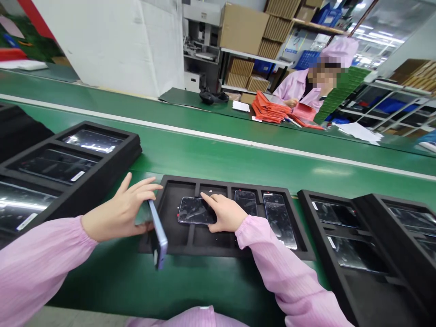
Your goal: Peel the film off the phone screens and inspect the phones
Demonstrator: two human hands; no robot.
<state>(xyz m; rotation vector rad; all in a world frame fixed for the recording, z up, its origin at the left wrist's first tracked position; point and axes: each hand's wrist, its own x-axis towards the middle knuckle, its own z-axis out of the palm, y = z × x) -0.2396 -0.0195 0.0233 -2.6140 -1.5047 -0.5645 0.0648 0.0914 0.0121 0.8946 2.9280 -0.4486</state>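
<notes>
My left hand [117, 211] grips a smartphone [158, 234] with a light blue edge, tilted up almost on its side at the left end of a black foam tray [174, 194]. In my right hand [226, 212] is another smartphone [194, 210], dark screen up, lying crosswise over the tray's left compartments; my thumb and fingers hold its right end. Two more phones sit in the right compartments: one phone [245, 202] partly behind my hand, and a phone [279, 220] at the far right.
Stacked black foam trays with phones [56, 165] stand at the left. More phone-filled trays [354, 254] lie at the right. Across the green bench [218, 150], a co-worker in pink [299, 86] handles red pouches [270, 108]. Cartons [243, 29] fill shelves behind.
</notes>
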